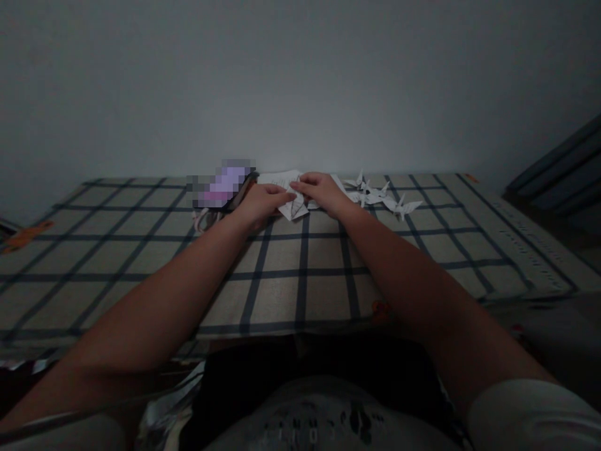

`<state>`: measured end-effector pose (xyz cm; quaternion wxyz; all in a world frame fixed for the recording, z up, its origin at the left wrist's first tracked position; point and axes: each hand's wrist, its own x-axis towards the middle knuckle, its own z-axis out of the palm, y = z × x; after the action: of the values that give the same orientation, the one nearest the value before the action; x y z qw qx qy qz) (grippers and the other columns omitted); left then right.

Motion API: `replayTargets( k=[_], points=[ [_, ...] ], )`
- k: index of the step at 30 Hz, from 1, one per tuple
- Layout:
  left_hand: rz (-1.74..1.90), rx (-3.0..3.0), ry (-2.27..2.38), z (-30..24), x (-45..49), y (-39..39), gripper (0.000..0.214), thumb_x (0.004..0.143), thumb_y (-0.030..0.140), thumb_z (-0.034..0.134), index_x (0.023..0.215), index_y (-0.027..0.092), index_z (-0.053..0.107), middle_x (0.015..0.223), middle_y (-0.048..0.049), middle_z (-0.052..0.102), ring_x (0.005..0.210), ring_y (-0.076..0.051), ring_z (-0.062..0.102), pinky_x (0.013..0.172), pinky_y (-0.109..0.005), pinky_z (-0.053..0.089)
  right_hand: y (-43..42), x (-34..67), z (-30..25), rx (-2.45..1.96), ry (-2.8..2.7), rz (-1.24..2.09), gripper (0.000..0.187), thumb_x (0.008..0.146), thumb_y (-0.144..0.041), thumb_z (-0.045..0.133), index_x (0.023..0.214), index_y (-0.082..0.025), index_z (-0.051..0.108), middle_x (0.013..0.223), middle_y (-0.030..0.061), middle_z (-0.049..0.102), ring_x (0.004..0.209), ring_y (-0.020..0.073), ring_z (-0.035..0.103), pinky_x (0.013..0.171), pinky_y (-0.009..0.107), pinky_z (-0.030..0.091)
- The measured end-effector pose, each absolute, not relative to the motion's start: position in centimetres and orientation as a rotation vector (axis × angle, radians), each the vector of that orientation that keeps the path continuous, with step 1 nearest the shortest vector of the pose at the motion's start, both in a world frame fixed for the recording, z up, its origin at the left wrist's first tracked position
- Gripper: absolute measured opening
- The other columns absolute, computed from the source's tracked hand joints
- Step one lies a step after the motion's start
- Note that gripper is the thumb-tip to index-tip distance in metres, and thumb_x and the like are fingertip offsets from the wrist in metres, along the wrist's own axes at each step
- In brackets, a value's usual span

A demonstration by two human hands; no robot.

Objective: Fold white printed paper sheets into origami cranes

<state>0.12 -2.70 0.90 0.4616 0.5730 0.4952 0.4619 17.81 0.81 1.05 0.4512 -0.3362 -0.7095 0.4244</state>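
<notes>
Between my two hands is a small piece of folded white paper (293,208), creased to a pointed shape. My left hand (264,202) pinches its left side between thumb and fingers. From the other side my right hand (323,190) grips its upper edge with the fingertips. Behind it, white paper sheets (278,180) with faint writing lie on the table, partly covered by my hands. Several folded paper cranes (370,193) rest in a cluster to the right of my right hand.
A phone with a blurred-out lit screen (228,183) leans left of my left hand, with a pale cable (205,219) beside it. A checked cloth (282,294) covers the table, which meets a grey wall (300,81). Dark slats (558,156) stand at the right.
</notes>
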Motion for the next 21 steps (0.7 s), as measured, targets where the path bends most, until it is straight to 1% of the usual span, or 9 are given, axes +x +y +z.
replayTargets(
  k=[4,7,11,14,17,21],
  points=[
    [1.166,1.508,1.281,1.1,0.1,-3.0,0.033,0.063,0.04,0.082,0.077,0.012,0.072,0.067,-0.0055,0.067,0.054,-0.012,0.057,0.05,-0.023,0.041,0.4,17.8,1.2,-0.858,-1.739,1.03,0.026,0.08,-0.04,0.068,0.073,-0.015,0.064,0.062,-0.0032,0.054,0.057,0.0083,0.045,0.056,0.024,0.038],
    [1.177,1.517,1.244,1.0,0.2,-3.1,0.035,0.065,0.043,0.081,0.08,0.013,0.073,0.069,-0.0052,0.068,0.057,-0.013,0.058,0.052,-0.024,0.044,0.6,17.8,1.2,-0.838,-1.721,1.045,0.028,0.081,-0.042,0.067,0.071,-0.016,0.062,0.062,-0.0037,0.052,0.057,0.0082,0.044,0.057,0.024,0.038],
    [1.193,1.479,1.134,0.6,0.2,-2.9,0.039,0.069,0.05,0.076,0.083,0.014,0.074,0.076,-0.0059,0.071,0.064,-0.014,0.062,0.058,-0.024,0.049,1.2,18.0,0.8,-0.817,-1.687,1.072,0.028,0.079,-0.043,0.068,0.073,-0.017,0.062,0.067,-0.0022,0.054,0.063,0.0098,0.049,0.059,0.023,0.04],
    [1.176,1.502,1.144,0.7,0.0,-2.9,0.041,0.068,0.05,0.077,0.087,0.014,0.075,0.077,-0.0064,0.072,0.065,-0.016,0.063,0.06,-0.026,0.05,1.3,17.9,0.7,-0.824,-1.666,1.095,0.027,0.079,-0.044,0.068,0.077,-0.017,0.064,0.069,-0.0018,0.056,0.064,0.0099,0.049,0.058,0.023,0.04],
    [1.172,1.558,1.179,1.2,-0.1,-3.2,0.042,0.067,0.05,0.078,0.086,0.013,0.076,0.077,-0.0073,0.073,0.065,-0.016,0.063,0.061,-0.027,0.05,0.8,17.7,1.0,-0.814,-1.649,1.127,0.028,0.08,-0.044,0.068,0.08,-0.016,0.065,0.071,-0.0018,0.057,0.062,0.009,0.049,0.057,0.023,0.04],
    [1.173,1.639,1.267,1.9,0.1,-3.7,0.042,0.066,0.05,0.079,0.083,0.012,0.077,0.074,-0.0076,0.072,0.063,-0.017,0.062,0.058,-0.027,0.048,0.2,17.7,1.4,-0.881,-1.699,1.037,0.03,0.08,-0.045,0.067,0.075,-0.016,0.064,0.067,-0.0023,0.055,0.06,0.0087,0.047,0.058,0.023,0.04]
  ],
)
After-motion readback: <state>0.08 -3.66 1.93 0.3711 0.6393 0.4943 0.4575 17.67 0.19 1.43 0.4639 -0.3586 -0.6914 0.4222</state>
